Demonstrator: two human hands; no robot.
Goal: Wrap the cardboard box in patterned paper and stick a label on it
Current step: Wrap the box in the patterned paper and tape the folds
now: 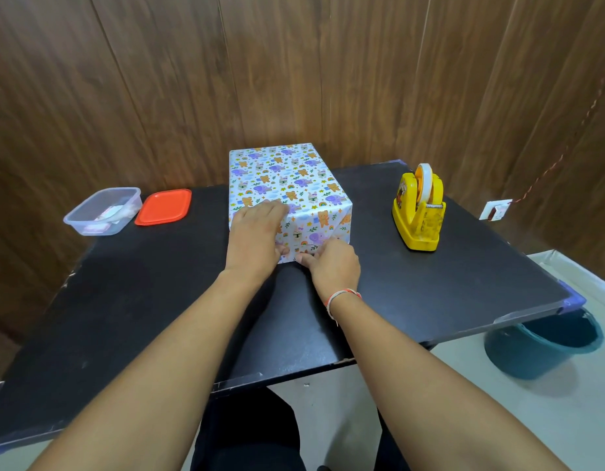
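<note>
Hands (256,232) (331,263), two, on one box (294,178)

Both hands (256,232) press the wrapped box (287,185).

From my remote seat I see a black worktop (430,294) with chipped, worn edges, set against a wall of dark wood-grain panels (158,79). To the right lies a pale floor (464,402), where a teal bucket (539,348) sits partly under the worktop. A white wall socket (495,210) holds a plug with a twisted cord (573,130) rising from it.
</note>
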